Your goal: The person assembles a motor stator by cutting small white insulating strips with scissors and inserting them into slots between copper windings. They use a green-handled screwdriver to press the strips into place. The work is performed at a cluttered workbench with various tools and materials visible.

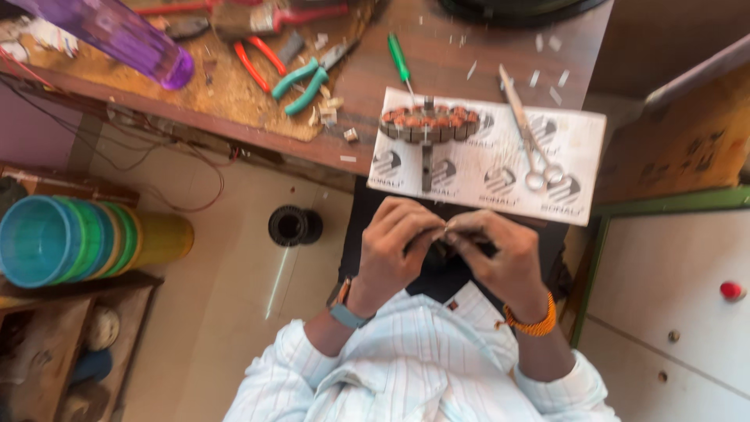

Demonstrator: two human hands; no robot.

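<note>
Hands meet at frame centre, low over the lap: left hand and right hand both pinched shut around a small dark part, fingertips touching at its top; part mostly hidden, kind unclear. Left wrist has a watch, right wrist an orange bracelet. Striped shirt sleeves at 6 o'clock

At 12 o'clock of the hands, white printed sheet hangs over the tabletop edge. On the sheet: stator with copper windings, standing on a dark shaft, at its 10 o'clock corner; scissors lying across its 1 o'clock part, handles toward the person. Green screwdriver just beyond the stator, tip on the sheet edge. Teal pliers and red pliers at 11 o'clock on a worn brown patch of tabletop. Purple bottle at far 10 o'clock, tilted. Paper scraps scattered over the tabletop

Floor at 9 o'clock: black ring-shaped part, stack of coloured bowls on a wooden shelf. Cabinet with red knob at 3 o'clock
</note>
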